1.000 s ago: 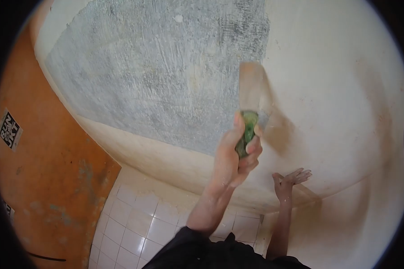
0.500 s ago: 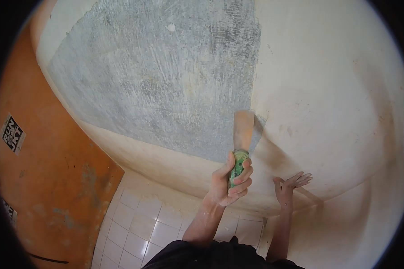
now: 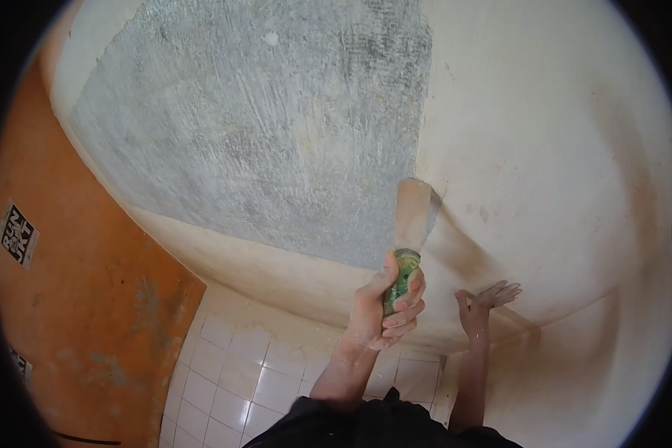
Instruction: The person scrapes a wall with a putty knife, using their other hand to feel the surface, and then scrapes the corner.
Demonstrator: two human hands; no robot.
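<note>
Scraper sits clamped in the left hand, leaving its blade free near the grey patch's right edge. The right hand, opened out, seems braced against the wall.

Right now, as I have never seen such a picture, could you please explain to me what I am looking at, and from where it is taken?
No machine is here: a person works with two bare hands. The camera is worn on the head, looking forward and down. The left hand grips a scraper by its green handle, near the lower-right corner of a grey patch on the pale wall. The right hand appears to rest against that wall. Below are white tiles; at picture left, an orange surface.
</note>
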